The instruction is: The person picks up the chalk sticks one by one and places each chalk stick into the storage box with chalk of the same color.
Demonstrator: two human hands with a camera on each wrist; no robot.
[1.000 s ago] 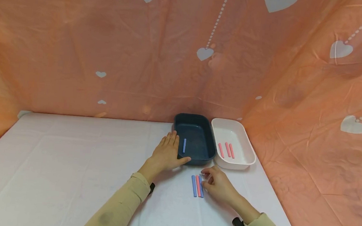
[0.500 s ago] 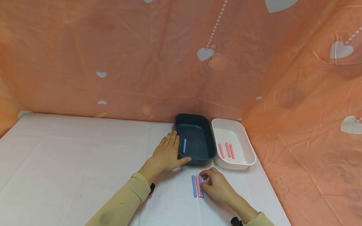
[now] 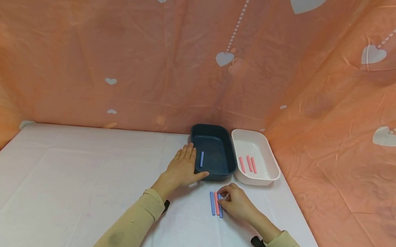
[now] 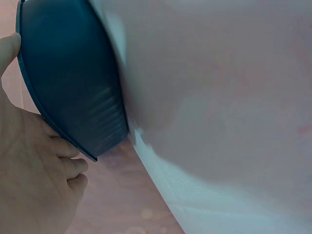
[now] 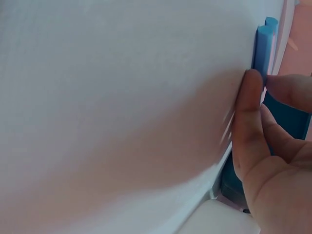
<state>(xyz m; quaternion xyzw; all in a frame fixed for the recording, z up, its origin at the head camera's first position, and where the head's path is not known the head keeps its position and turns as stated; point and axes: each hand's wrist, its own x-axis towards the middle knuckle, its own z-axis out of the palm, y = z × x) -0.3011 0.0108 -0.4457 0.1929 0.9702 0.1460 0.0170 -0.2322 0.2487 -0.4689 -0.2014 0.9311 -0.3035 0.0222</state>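
Note:
My left hand lies with straight, spread fingers along the left rim of a dark blue tray; its thumb reaches the near rim. In the left wrist view the tray's outer wall shows beside the fingers. Just in front of the trays, my right hand pinches the rightmost blue chalk stick between thumb and fingers. The right wrist view shows this blue stick's end sticking out past the fingertips. Directly left of it lie a pink chalk stick and another blue chalk stick.
One blue chalk stick lies inside the dark tray. A white tray stands against its right side with three pink chalk sticks in it. Behind the white-covered table hangs an orange curtain, which also runs down both sides.
My right hand has moved slightly left onto the rightmost blue chalk stick and closed its fingers on it. That stick has shifted a little toward me. The left hand stays in place.

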